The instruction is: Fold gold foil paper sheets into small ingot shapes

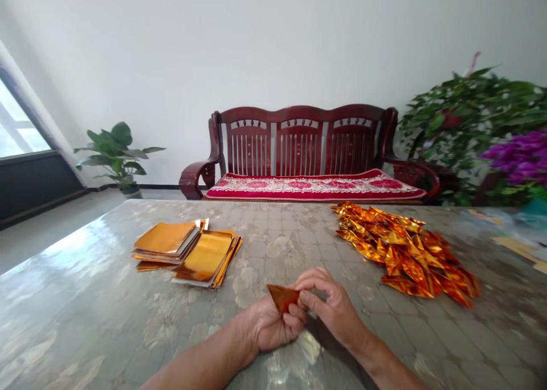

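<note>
A folded piece of orange-gold foil paper, pointed at its left end, is between my hands just above the table. My left hand is turned palm up, its curled fingers holding the paper. With thumb and forefinger, my right hand pinches the paper's right end. Left of my hands lies a stack of flat gold foil sheets, with a second stack overlapping it. To the right spreads a heap of folded, pointed orange-gold foil pieces.
The table has a shiny, floral-patterned cover. Plastic bags and a cardboard piece lie at its right edge. Beyond it stands a wooden bench with a red and white cover. Potted plants flank the bench.
</note>
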Demonstrator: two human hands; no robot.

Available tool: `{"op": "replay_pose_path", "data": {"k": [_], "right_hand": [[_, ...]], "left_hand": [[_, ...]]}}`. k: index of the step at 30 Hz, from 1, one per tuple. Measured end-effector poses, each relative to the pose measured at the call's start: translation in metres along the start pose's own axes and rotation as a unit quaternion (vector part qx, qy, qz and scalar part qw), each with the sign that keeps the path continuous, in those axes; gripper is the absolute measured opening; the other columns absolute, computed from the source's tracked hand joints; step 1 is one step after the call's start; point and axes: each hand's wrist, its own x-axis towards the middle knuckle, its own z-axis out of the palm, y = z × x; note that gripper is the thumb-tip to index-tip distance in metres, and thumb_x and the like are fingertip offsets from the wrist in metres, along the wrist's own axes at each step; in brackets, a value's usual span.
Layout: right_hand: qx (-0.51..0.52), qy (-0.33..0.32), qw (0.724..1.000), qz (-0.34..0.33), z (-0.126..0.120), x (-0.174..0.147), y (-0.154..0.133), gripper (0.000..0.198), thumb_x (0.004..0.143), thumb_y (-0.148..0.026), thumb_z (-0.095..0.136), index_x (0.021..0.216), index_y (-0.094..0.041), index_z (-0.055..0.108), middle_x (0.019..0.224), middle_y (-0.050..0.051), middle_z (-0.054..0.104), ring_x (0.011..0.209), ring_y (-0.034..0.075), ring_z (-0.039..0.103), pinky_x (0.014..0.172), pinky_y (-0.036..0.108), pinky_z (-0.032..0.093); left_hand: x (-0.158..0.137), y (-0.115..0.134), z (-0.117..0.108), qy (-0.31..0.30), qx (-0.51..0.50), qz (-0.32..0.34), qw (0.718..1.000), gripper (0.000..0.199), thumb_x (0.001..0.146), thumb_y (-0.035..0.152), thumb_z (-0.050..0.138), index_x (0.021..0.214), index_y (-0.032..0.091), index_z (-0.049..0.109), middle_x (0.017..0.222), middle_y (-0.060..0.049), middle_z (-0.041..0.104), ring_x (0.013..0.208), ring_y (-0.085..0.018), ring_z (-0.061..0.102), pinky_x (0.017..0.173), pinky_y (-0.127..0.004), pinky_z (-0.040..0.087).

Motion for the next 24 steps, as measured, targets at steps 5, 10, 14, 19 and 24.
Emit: {"op": "replay_pose_path", "data": {"k": [5, 10, 14, 19, 24], "right_hand": [[-0.031, 0.022, 0.999, 0.003, 0.000, 0.000, 0.001, 0.025, 0.091, -0.032, 0.058, 0.070, -0.022, 0.066, 0.077, 0.003, 0.068, 0.083, 0.020, 0.060, 0.078, 0.034, 0.046], [-0.147, 0.072, 0.987, -0.010, -0.011, -0.002, 0.011, 0.023, 0.091, -0.030, 0.058, 0.071, -0.023, 0.065, 0.070, 0.001, 0.064, 0.076, 0.019, 0.057, 0.070, 0.031, 0.044], [-0.210, 0.072, 0.975, -0.019, -0.015, -0.002, 0.014, 0.020, 0.090, -0.027, 0.062, 0.071, -0.025, 0.068, 0.068, 0.001, 0.064, 0.074, 0.020, 0.056, 0.067, 0.030, 0.044], [-0.194, 0.053, 0.979, -0.019, -0.008, -0.003, 0.011, 0.015, 0.086, -0.024, 0.066, 0.073, -0.026, 0.073, 0.066, 0.001, 0.065, 0.074, 0.019, 0.058, 0.067, 0.029, 0.045], [-0.082, 0.146, 0.982, 0.085, -0.003, -0.003, 0.014, 0.016, 0.074, -0.025, 0.072, 0.090, -0.022, 0.075, 0.074, 0.001, 0.069, 0.071, 0.018, 0.063, 0.071, 0.030, 0.051]], "left_hand": [[0.005, 0.004, -0.001, 0.053, 0.083, -0.026, 0.995, 0.020, 0.091, 0.016, 0.051, 0.076, 0.008, 0.062, 0.063, -0.005, 0.060, 0.045, -0.007, 0.055, 0.041, -0.013, 0.035], [-0.007, 0.031, -0.002, 0.131, 0.266, 0.161, 0.941, 0.043, 0.091, 0.049, 0.053, 0.104, 0.012, 0.071, 0.093, -0.011, 0.073, 0.079, -0.018, 0.068, 0.071, -0.026, 0.051], [-0.019, 0.037, -0.003, 0.218, 0.547, 0.331, 0.738, 0.042, 0.088, 0.055, 0.053, 0.094, 0.021, 0.077, 0.100, -0.008, 0.074, 0.098, -0.025, 0.063, 0.087, -0.033, 0.046], [-0.014, 0.020, 0.000, 0.193, 0.736, 0.407, 0.505, 0.012, 0.078, 0.037, 0.072, 0.078, 0.027, 0.078, 0.079, -0.006, 0.070, 0.084, -0.024, 0.059, 0.083, -0.031, 0.040], [-0.006, 0.013, 0.000, 0.206, 0.721, 0.396, 0.530, 0.022, 0.086, 0.031, 0.061, 0.070, 0.023, 0.074, 0.070, -0.003, 0.066, 0.072, -0.019, 0.059, 0.069, -0.027, 0.038]]}}
